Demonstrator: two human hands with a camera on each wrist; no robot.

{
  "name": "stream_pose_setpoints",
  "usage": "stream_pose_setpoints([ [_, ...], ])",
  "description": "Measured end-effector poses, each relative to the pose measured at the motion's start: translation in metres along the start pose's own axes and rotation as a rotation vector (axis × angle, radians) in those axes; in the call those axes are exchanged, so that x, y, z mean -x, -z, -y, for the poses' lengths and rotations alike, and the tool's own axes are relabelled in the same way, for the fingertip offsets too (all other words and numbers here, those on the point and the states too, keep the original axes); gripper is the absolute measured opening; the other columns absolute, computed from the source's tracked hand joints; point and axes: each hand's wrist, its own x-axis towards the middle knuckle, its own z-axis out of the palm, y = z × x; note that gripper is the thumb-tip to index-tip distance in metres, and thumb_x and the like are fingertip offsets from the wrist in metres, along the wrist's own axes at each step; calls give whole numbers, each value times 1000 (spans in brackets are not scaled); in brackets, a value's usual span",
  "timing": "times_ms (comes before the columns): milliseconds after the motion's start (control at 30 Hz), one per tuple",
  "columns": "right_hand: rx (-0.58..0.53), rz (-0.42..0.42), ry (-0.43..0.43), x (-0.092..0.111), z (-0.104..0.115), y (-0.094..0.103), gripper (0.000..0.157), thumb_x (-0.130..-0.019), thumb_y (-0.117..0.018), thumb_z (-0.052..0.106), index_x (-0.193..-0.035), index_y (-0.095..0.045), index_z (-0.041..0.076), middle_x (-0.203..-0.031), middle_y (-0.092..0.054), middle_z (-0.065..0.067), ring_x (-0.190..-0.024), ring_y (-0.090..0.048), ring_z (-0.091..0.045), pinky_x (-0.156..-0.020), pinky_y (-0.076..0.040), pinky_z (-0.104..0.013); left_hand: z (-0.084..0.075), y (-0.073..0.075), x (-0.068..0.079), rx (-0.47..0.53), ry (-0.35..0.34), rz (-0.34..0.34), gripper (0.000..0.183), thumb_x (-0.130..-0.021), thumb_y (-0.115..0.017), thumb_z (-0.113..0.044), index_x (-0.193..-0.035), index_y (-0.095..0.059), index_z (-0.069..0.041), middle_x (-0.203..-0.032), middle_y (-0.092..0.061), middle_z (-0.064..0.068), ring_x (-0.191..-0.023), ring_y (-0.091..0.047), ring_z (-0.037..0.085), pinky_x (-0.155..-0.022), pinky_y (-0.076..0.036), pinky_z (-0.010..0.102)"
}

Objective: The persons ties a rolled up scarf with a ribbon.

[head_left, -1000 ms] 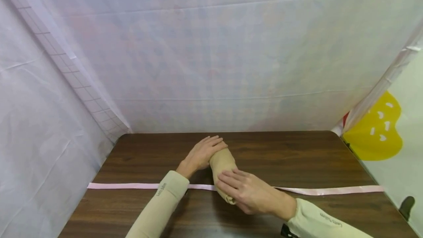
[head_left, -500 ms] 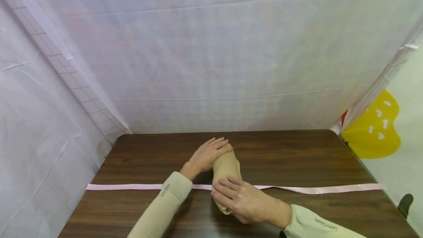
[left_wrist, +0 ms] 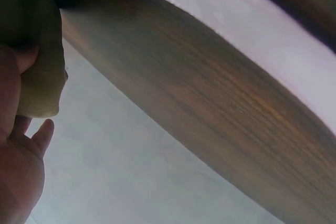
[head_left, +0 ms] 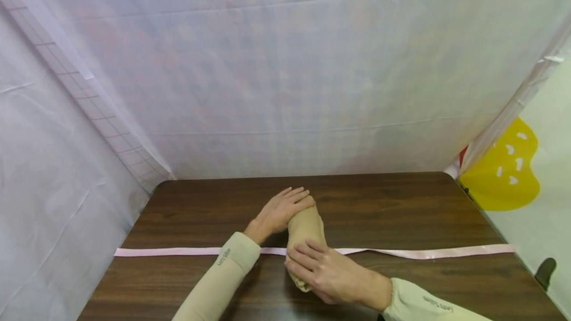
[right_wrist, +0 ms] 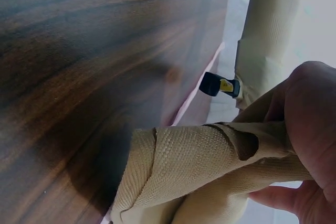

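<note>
A rolled beige cloth (head_left: 306, 227) lies lengthwise away from me at the middle of the table, across a pink ribbon (head_left: 169, 251). My left hand (head_left: 283, 210) grips its far end, fingers laid over the top; the left wrist view has that end of the roll (left_wrist: 44, 77) between thumb and fingers. At the near end my right hand (head_left: 327, 270) holds the roll, with fingers curled over it. Woven layers and a loose folded edge of the cloth (right_wrist: 189, 156) show in the right wrist view.
The ribbon stretches across the dark wooden table (head_left: 392, 212) nearly from side to side, with a twist right of the roll. White sheeting (head_left: 285, 88) hangs behind the table. A yellow cut-out shape (head_left: 504, 177) is beyond the right edge.
Both hands and the rolled cloth have shifted slightly right and towards me, mostly in the first half second. More of the ribbon shows right of the roll.
</note>
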Motion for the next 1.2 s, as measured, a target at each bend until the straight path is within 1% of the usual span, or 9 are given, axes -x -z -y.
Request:
stream_pose_setpoints([
  [133,-2,-5,-4,1,2,-2,67,-70,-75,30,-131,-58,7,-130,-64,-11,-117,-63,-24,-98,-51,-39,-1,-2,1,5,-2,1,60,-87,-65,-4,-142,-51,-22,-149,-50,8,-140,-42,27,-114,-34,47],
  [333,-7,-1,-12,2,5,-7,67,-70,-74,30,-131,-59,7,-130,-64,-10,-117,-63,-23,-98,-50,-39,-1,-7,1,14,-3,53,56,-90,-65,-8,-142,-50,-24,-149,-49,7,-141,-41,27,-115,-34,47],
  [500,-31,32,-25,3,8,-11,67,-72,-77,33,-132,-59,8,-132,-63,-11,-118,-62,-24,-99,-50,-40,-3,-11,3,14,-15,64,49,-93,-63,-12,-140,-52,-24,-148,-51,6,-141,-42,25,-115,-34,45],
  [633,-52,36,-23,3,10,-14,67,-72,-77,33,-131,-59,7,-130,-64,-10,-118,-63,-24,-99,-50,-40,-4,-12,3,12,-18,86,48,-95,-61,-14,-141,-52,-25,-149,-49,4,-142,-40,24,-117,-31,42],
  [833,-81,41,-12,3,14,-18,67,-72,-78,35,-130,-61,7,-128,-66,-9,-116,-64,-23,-98,-51,-38,-8,-11,4,-21,-17,139,50,-96,-59,-15,-144,-49,-26,-153,-45,4,-144,-36,24,-118,-29,41],
  [1067,-111,53,-10,2,17,-21,65,-69,-79,35,-127,-63,9,-125,-68,-6,-115,-64,-22,-99,-50,-37,-12,-12,6,-54,-17,156,51,-96,-57,-13,-145,-49,-28,-154,-44,4,-145,-35,23,-118,-29,40],
  [1200,-126,64,-2,1,19,-22,63,-70,-79,36,-126,-64,11,-124,-68,-4,-115,-64,-20,-99,-49,-37,-14,-11,7,-56,-12,178,54,-96,-58,-11,-146,-47,-28,-155,-41,4,-146,-33,23,-119,-27,39],
])
